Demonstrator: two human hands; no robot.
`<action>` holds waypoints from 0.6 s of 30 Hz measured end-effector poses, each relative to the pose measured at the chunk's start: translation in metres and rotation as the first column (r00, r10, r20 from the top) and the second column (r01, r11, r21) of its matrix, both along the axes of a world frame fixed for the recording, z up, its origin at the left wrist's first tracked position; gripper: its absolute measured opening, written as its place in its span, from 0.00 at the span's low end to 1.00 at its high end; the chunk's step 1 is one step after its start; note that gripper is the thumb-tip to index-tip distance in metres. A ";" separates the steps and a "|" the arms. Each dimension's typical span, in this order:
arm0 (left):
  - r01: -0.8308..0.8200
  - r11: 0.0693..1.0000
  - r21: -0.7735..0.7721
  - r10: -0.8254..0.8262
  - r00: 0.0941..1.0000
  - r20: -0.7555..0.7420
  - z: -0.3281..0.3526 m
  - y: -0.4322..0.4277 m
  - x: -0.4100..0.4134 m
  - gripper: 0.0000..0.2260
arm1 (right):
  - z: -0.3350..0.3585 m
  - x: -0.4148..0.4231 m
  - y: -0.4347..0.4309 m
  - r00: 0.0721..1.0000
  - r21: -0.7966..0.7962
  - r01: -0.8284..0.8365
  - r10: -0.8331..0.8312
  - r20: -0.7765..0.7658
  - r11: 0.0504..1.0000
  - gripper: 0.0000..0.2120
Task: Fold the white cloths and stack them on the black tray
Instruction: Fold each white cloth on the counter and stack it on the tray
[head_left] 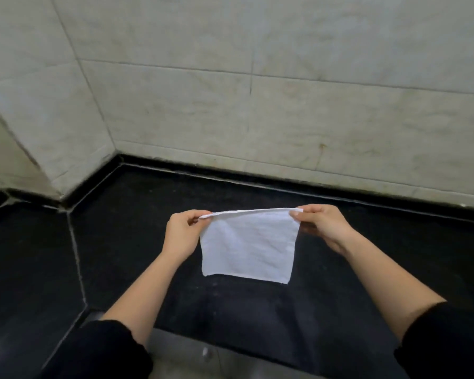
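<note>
White cloth (pixel 248 246) hangs between both hands, left hand (pixel 181 233) and right hand (pixel 322 225) each pinching a top corner, top edge level over the black tabletop (pixel 394 255).

A black stone counter (pixel 115 242) (polished, with a pale grout seam (pixel 76 250) at left) meets the tiled wall (pixel 285 105).

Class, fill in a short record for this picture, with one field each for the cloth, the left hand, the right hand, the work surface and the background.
Cloth: white cloth, held up by its two top corners and hanging flat
Left hand: left hand pinches the upper left corner
Right hand: right hand pinches the upper right corner
Surface: black countertop below the cloth
Background: pale tiled wall
</note>
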State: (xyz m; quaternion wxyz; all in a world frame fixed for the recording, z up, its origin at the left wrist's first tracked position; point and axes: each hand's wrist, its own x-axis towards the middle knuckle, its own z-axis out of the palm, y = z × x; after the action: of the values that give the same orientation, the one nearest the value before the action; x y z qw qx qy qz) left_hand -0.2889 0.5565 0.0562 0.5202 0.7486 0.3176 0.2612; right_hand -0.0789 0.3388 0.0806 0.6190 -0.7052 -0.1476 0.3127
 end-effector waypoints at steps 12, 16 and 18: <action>0.341 0.930 -0.137 -0.344 0.939 0.004 -0.007 0.020 0.108 0.10 | -0.025 0.076 -0.053 0.984 -0.034 0.168 -0.170 -0.059 0.985 0.03; 0.443 0.864 -0.240 -0.490 0.850 -0.194 -0.034 0.018 0.098 0.06 | -0.055 0.070 -0.080 0.986 -0.196 0.044 -0.073 -0.147 0.980 0.04; 0.483 0.830 -0.278 -0.554 0.767 -0.324 -0.054 0.012 0.087 0.06 | -0.075 0.060 -0.093 0.980 -0.268 -0.007 -0.047 -0.194 0.963 0.07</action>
State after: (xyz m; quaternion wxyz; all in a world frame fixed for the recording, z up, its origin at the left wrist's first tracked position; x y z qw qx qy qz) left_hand -0.2018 0.5687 0.0025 0.5627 0.7939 0.2170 -0.0779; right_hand -0.0190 0.2463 0.0060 0.5331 -0.7489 -0.0343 0.3922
